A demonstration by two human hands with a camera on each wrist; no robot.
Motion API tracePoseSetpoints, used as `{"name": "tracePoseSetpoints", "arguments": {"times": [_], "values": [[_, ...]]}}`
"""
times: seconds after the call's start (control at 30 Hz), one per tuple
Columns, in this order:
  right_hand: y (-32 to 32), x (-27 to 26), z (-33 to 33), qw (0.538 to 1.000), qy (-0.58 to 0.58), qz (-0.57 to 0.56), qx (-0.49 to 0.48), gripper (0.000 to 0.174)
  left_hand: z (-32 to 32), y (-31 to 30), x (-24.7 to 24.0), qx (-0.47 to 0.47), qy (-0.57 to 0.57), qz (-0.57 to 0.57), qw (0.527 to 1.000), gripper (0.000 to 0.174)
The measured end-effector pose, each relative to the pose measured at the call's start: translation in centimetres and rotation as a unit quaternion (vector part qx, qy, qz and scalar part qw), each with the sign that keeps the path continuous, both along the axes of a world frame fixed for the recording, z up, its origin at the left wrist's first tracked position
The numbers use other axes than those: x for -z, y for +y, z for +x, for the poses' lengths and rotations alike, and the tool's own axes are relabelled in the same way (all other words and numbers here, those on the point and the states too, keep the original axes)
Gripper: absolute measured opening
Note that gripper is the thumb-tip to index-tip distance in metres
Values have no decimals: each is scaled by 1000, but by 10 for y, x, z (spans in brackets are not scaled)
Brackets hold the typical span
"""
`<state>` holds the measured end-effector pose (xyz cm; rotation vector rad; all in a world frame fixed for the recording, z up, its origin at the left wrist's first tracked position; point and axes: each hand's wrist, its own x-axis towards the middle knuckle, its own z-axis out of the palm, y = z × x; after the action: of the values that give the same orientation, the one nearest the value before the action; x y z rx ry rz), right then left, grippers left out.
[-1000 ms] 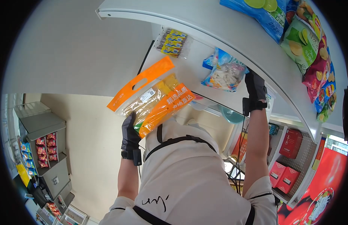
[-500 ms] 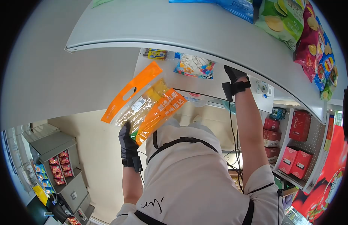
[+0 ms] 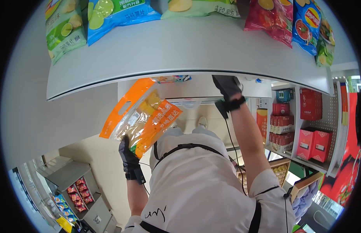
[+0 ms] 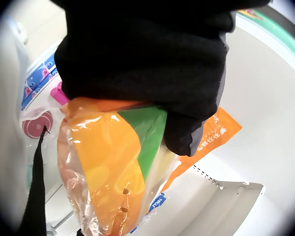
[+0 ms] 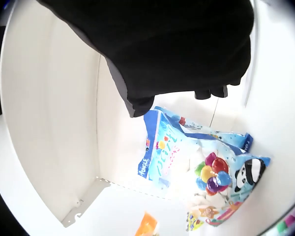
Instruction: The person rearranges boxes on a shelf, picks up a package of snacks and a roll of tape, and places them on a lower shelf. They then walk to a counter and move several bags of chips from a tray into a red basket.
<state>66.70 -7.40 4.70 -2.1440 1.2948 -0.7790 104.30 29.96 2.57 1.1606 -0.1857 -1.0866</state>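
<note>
My left hand [image 3: 128, 149], in a black glove, grips the lower end of a clear pouch with orange bands and an orange handle strip [image 3: 143, 116], held up against the white shelf [image 3: 196, 87]. The left wrist view shows the glove [image 4: 152, 64] curled round the pouch [image 4: 108, 167]. My gloved right hand [image 3: 227, 84] reaches in under the upper shelf's edge, with its fingers partly hidden there. In the right wrist view that hand [image 5: 177, 88] holds nothing and hangs above a blue and white snack bag [image 5: 201, 157] lying on the shelf. Only a sliver of that snack bag [image 3: 170, 79] shows in the head view.
Above, a grey shelf [image 3: 188, 50] carries several chip bags [image 3: 110, 11]. Red boxes [image 3: 312, 116] fill the shelves at the right. A low grey rack with small packets [image 3: 77, 192] stands at the lower left. A white shelf bracket [image 5: 81, 209] sits near the snack bag.
My right hand has drawn away from the snack bag, which stays on the shelf. The view has tilted, so the upper shelf now hides most of that bag. The left hand still holds the pouch.
</note>
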Motion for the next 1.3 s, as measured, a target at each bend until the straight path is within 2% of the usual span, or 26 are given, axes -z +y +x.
{"name": "tracePoseSetpoints", "arguments": {"times": [0.13,0.17,0.2,0.23,0.33,0.37,0.5,0.63,0.73,0.77,0.8,0.87,0.93,1.03,1.1,1.13,1.17,1.23,1.27,1.3], "values": [[47,-38,20,994,36,-8,-98,37,8,7,-1,1,-82,63,995,51],[53,-47,28,969,-60,222,-86,39,4,5,-2,-2,-70,59,996,50],[57,-53,35,883,-146,441,-67,42,2,2,-2,-4,-57,55,997,49],[61,-60,43,882,-143,442,-77,42,2,3,-4,-4,-44,50,998,48],[68,-70,65,833,-205,494,-141,46,8,16,6,-48,-31,39,998,46],[64,-71,73,832,-200,497,-147,46,7,18,9,-63,-22,34,997,45],[39,-60,114,838,-164,483,-193,47,2,21,21,-115,13,19,993,45],[21,-41,157,868,-115,419,-239,53,4,14,29,-126,4,48,991,48],[38,-51,180,771,-102,582,-236,57,10,22,41,-128,9,70,989,46],[46,-45,182,772,-99,580,-240,57,12,27,45,-124,11,79,989,45],[53,-30,182,744,-110,612,-247,58,16,32,51,-128,12,76,989,45],[66,-13,179,685,-133,668,-258,59,25,39,65,-55,-51,104,992,44],[84,-29,169,694,-148,666,-231,57,35,38,60,-19,-84,114,990,43],[86,-30,149,699,-186,669,-171,53,34,6,29,-21,58,84,995,42],[79,7,139,858,-180,428,-221,51,46,8,37,-21,51,76,996,43],[77,16,137,910,-170,293,-238,50,50,9,43,-23,47,68,996,43],[73,6,145,911,-171,292,-234,50,52,9,47,-24,43,60,997,43],[61,-26,181,836,-290,438,-157,48,53,22,42,-44,35,56,997,44],[53,-22,195,836,-293,438,-152,48,53,28,39,-69,28,54,996,45],[44,-16,210,869,-194,431,-145,48,53,32,37,-93,21,52,994,46]]}}
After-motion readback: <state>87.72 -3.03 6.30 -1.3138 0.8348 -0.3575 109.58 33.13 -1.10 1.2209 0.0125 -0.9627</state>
